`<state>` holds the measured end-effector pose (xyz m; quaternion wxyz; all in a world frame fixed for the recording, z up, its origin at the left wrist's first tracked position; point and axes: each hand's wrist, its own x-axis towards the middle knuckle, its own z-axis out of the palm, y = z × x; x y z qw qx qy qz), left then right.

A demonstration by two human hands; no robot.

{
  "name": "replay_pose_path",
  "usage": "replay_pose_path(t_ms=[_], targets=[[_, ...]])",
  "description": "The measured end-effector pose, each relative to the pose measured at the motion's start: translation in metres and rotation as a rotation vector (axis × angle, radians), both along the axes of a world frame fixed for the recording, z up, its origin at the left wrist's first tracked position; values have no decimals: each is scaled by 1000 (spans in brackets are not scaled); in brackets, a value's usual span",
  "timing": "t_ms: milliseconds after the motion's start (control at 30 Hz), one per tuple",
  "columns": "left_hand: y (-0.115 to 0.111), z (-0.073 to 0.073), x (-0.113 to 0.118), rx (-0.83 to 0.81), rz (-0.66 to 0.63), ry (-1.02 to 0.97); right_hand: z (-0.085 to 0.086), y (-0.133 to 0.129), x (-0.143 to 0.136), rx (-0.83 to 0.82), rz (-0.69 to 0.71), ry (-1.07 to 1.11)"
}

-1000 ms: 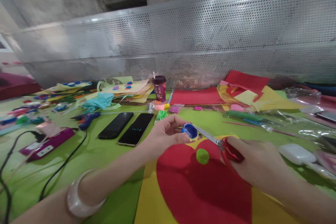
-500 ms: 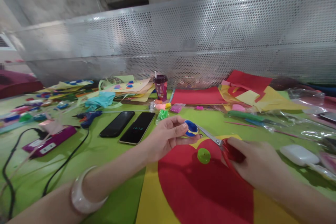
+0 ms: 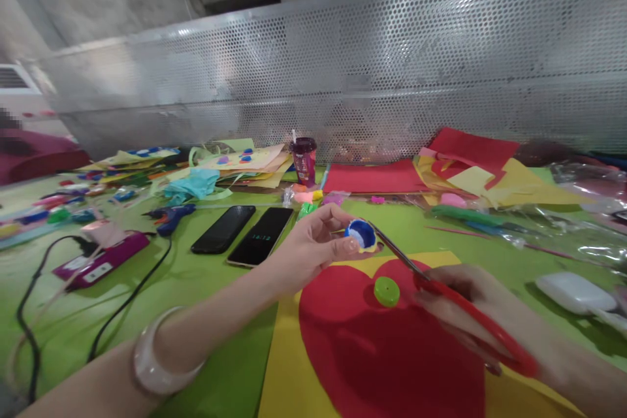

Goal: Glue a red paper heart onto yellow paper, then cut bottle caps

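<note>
Between the thumb and fingers of my left hand (image 3: 321, 241) is a small blue cup-shaped piece (image 3: 361, 235), with a ragged yellow edge and a pale patch on its inside. My right hand (image 3: 484, 307) is closed around red-handled scissors (image 3: 470, 305). Their blades point up and left, the tips touching or very near the piece's right rim. Beneath both hands lies a red paper heart (image 3: 372, 353) on a yellow sheet (image 3: 281, 366). A green bottle cap (image 3: 386, 291) rests on the upper part of the heart.
Two phones (image 3: 223, 230) lie left of my hands. Farther left are a blue glue gun (image 3: 171, 217) and a purple power strip (image 3: 105, 261) with cords. A lidded cup (image 3: 304, 162) stands behind. White earbud case (image 3: 575, 292) and plastic wrappers lie right.
The scissors have turned in my right hand, their red handle loops now swung toward lower right. My left hand has tipped the blue piece, showing more of its inside.
</note>
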<state>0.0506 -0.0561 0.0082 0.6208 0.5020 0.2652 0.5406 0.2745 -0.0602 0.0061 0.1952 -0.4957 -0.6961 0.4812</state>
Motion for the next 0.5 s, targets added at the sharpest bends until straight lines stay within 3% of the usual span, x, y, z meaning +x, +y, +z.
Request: replay_pose_path(t_ms=[200, 367, 433, 500], targets=[[1, -3, -5, 107, 53, 176, 0, -4, -6, -19, -48, 49], [-9, -10, 6, 168, 44, 328, 8, 24, 19, -28, -227, 351], [-13, -10, 10, 128, 9, 335, 13, 30, 29, 103, -293, 324], [-14, -8, 11, 127, 37, 291, 16, 27, 30, 184, -231, 126]])
